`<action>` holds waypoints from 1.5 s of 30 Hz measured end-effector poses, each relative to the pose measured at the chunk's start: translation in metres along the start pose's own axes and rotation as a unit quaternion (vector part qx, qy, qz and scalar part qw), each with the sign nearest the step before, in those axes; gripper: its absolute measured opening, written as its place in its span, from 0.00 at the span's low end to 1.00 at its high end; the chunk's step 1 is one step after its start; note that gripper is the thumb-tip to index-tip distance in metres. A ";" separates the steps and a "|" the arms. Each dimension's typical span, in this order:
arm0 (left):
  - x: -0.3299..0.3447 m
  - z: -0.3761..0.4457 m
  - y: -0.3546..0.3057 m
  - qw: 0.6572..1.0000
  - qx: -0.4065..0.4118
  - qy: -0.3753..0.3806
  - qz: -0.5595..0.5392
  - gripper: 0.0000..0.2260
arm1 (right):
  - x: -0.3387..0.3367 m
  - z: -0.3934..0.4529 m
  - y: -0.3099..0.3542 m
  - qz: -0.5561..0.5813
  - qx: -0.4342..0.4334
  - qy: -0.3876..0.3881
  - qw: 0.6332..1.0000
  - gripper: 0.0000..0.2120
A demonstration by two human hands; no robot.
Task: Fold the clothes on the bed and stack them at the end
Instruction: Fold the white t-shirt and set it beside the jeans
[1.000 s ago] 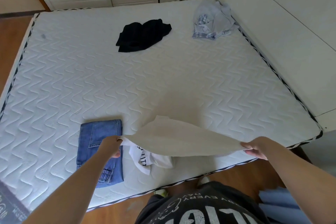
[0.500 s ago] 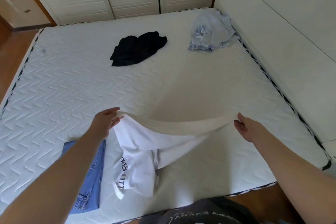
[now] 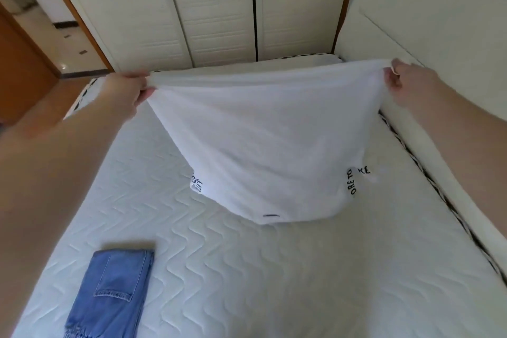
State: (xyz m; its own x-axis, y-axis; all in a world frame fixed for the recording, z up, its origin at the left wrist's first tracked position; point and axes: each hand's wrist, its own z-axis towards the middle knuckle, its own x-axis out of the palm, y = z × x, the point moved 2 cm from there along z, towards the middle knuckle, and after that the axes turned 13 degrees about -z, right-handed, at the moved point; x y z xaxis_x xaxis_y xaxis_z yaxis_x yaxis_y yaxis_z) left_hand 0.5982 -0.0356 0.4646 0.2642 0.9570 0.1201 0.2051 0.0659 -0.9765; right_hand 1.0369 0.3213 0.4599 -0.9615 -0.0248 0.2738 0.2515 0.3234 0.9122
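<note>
At nine o'clock an orange-brown door (image 3: pixel 22 68) stands at the room's edge, with a strip of pale floor (image 3: pixel 68 44) beyond it. At seven o'clock a pair of folded blue jeans (image 3: pixel 109 293) lies flat on the white quilted mattress (image 3: pixel 247 282), near its close edge. The left hand (image 3: pixel 129 90), at ten o'clock, pinches one corner of a white T-shirt (image 3: pixel 263 140), fingers curled round the bunched cloth. The shirt hangs spread between both hands, raised above the bed, its top edge pulled taut from ten to two o'clock. Its lower end, with a small dark label, sags toward the middle of the mattress; whether it touches cannot be told. Black lettering shows on the two sleeves tucked low at either side. Behind it, at twelve o'clock, stand white wardrobe doors (image 3: pixel 214 14). The right hand (image 3: pixel 408 85), at two o'clock, grips the other corner, well apart from the left. A cream padded headboard (image 3: pixel 439 35) runs along the right side.
</note>
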 end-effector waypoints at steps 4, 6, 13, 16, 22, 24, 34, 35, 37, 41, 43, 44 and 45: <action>0.015 0.001 -0.026 1.000 0.025 0.001 -0.013 0.10 | -0.001 0.022 0.023 -0.044 -0.027 0.034 0.998 0.10; 0.013 -0.007 -0.020 1.000 0.020 0.003 0.000 0.09 | -0.011 0.022 0.015 -0.073 -0.016 0.043 0.996 0.06; -0.038 -0.056 0.098 0.997 -0.055 0.028 0.042 0.11 | -0.081 0.008 -0.093 -0.133 0.102 0.011 0.986 0.06; -0.074 -0.090 0.178 0.990 -0.127 -0.007 0.055 0.10 | -0.125 -0.015 -0.162 -0.174 0.204 -0.014 0.963 0.07; -0.127 -0.159 0.300 0.963 -0.261 -0.039 0.053 0.09 | -0.192 -0.069 -0.259 -0.239 0.321 -0.027 0.916 0.09; -0.132 -0.176 0.320 0.959 -0.275 -0.031 0.058 0.09 | -0.197 -0.080 -0.272 -0.262 0.302 -0.028 0.916 0.21; -0.073 -0.233 0.321 0.974 -0.182 0.057 0.123 0.04 | -0.152 -0.122 -0.292 -0.432 0.126 0.163 0.878 0.05; -0.064 -0.239 0.317 0.975 -0.172 0.078 0.117 0.03 | -0.143 -0.126 -0.294 -0.437 0.115 0.190 0.871 0.06; -0.046 -0.248 0.311 0.975 -0.155 0.117 0.108 0.02 | -0.125 -0.138 -0.296 -0.442 0.102 0.238 0.859 0.08; -0.009 -0.263 0.296 0.974 -0.146 0.160 0.071 0.05 | -0.091 -0.159 -0.295 -0.444 0.067 0.334 0.829 0.12; 0.006 -0.271 0.290 0.972 -0.141 0.179 0.061 0.05 | -0.078 -0.169 -0.292 -0.409 0.061 0.357 0.838 0.13; 0.012 -0.275 0.288 0.970 -0.137 0.192 0.062 0.05 | -0.074 -0.173 -0.291 -0.384 0.067 0.359 0.848 0.12; 0.017 -0.278 0.286 0.968 -0.130 0.204 0.070 0.05 | -0.071 -0.176 -0.289 -0.363 0.070 0.361 0.856 0.12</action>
State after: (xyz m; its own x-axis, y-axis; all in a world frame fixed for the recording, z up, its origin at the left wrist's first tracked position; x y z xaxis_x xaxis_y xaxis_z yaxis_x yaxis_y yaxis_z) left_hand 0.9234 -0.0796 0.2375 0.6462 0.7563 0.1022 0.3566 -0.1809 -0.9166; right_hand 1.0516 0.0628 0.2305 -0.5264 -0.8295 -0.1865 -0.4482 0.0843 0.8899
